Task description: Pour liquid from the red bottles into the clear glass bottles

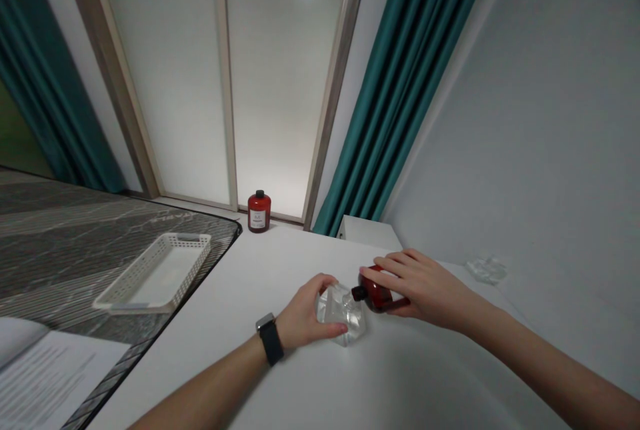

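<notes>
On the white worktop (280, 270) the two hands meet just in front of the person, each closed on its own vessel. The left hand (303, 317), with a dark watch (270, 338) at the wrist, has its grip curled round a clear bottle (345, 317): thumb along the near side, fingers over the far side, the bottle resting on or just above the worktop and leaning a little. The right hand (425, 287) lies flat-fingered over a brown bottle (380, 295), its grip wrapped from above so that only the neck end and part of the body show. That brown bottle lies almost level, its long axis running right to left, and its dark cap or mouth (357, 293) points at the clear bottle and sits just beside its upper edge, touching or nearly so; which, I cannot tell. So the clear bottle lies directly left of the right hand's load, and the left hand is the nearer to it. The clear bottle looks squarish, see-through and glossy; whether it holds liquid is not plain. The brown one is dark amber-red and smooth. Well apart, at the far edge by the window, stands a second red bottle (259, 211) with a black cap and a pale label, upright. A white basket (155, 273) sits to the left on a grey patterned bed, with papers (45, 377) nearer. A crumpled clear wrapper (486, 270) lies to the right.
</notes>
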Demonstrator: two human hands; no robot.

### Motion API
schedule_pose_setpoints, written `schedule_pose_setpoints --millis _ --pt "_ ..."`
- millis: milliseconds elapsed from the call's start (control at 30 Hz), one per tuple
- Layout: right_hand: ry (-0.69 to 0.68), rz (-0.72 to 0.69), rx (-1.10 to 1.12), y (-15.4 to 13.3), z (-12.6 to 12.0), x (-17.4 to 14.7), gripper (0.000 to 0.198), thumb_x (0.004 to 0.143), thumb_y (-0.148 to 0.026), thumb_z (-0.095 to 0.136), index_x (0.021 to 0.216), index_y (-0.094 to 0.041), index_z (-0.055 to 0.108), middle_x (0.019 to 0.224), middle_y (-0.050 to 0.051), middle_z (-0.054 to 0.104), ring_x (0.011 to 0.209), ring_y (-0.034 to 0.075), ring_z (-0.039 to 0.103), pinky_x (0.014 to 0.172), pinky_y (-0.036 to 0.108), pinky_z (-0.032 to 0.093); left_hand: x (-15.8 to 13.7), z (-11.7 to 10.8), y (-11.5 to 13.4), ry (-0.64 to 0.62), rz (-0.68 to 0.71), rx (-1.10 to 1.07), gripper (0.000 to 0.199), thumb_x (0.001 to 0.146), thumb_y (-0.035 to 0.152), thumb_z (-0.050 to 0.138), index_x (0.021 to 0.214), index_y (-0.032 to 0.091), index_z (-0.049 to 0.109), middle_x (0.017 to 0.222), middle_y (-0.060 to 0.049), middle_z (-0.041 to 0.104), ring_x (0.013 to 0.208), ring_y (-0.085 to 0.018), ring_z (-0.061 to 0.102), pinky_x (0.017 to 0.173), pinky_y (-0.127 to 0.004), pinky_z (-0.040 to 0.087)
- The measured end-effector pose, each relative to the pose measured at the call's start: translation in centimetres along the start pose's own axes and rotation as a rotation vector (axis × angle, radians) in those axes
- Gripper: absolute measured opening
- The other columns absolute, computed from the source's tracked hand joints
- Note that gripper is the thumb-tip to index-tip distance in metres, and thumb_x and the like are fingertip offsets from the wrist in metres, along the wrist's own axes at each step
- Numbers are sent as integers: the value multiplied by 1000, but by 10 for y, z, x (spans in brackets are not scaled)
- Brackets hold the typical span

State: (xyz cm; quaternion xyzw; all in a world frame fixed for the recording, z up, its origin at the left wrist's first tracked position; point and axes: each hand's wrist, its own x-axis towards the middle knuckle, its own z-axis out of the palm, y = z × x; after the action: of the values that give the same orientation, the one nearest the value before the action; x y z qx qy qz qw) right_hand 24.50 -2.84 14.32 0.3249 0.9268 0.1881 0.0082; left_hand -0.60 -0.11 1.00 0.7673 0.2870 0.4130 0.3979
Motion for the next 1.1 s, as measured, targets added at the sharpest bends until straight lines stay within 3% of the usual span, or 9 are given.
schedule_pose_setpoints --millis 1100 --pt "6 -13 -55 1 -3 1 73 75 -40 82 138 -27 48 122 8 68 105 29 62 85 41 45 0 -1 6 12 -7 -15 58 65 36 82 112 18 55 105 -5 63 96 -25 59 88 -38 48"
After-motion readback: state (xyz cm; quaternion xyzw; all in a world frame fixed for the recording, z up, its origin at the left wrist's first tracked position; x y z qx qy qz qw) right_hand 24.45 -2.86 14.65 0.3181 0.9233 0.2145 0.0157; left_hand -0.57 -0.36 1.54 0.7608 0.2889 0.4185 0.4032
